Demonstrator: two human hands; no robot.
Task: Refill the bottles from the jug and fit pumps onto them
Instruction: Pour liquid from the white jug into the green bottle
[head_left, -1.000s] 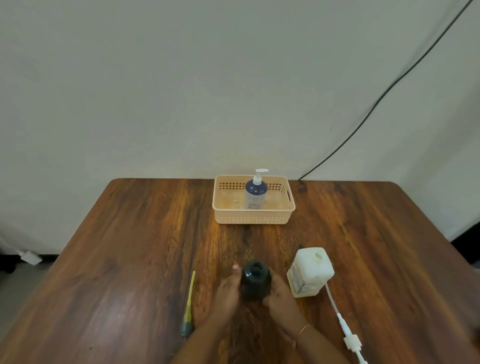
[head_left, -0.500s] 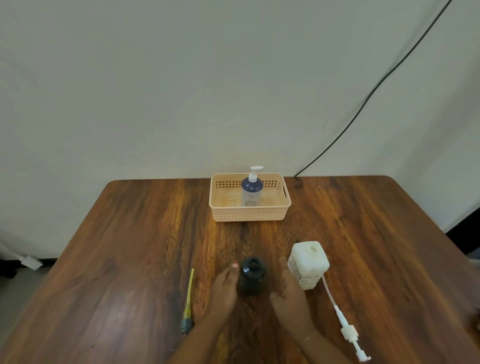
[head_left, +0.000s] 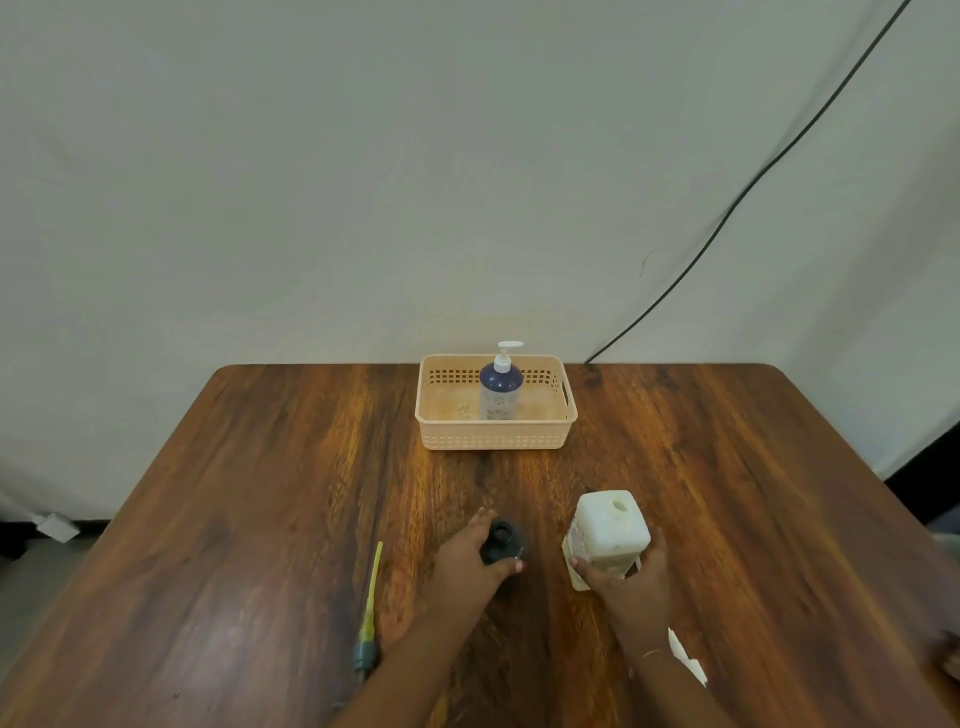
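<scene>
**Bottle braced, jug in hand**

From my station I have the left hand (head_left: 470, 564) wrapped round the dark bottle (head_left: 501, 540), low in the middle of the frame. I judge this grip is there to steady the bottle, with its open mouth facing up for pouring. The right hand (head_left: 631, 577) grasps the white jug (head_left: 608, 535) just to the right, fingers curled round its near lower side. The jug's opening is uncapped, and the hold looks ready for a lift and tilt. Bottle and jug stand near each other on the table (head_left: 260, 493) but apart.

My count:
- Two bottles: the dark one, and a blue bottle (head_left: 500, 387) already wearing a pump, upright in the basket (head_left: 496, 441) at centre.
- One jug.
- Two loose pumps: a yellow-tubed pump (head_left: 371, 597) lying lower left, near the left hand, and a white pump (head_left: 688, 657) at lower right, mostly hidden by the right forearm
</scene>
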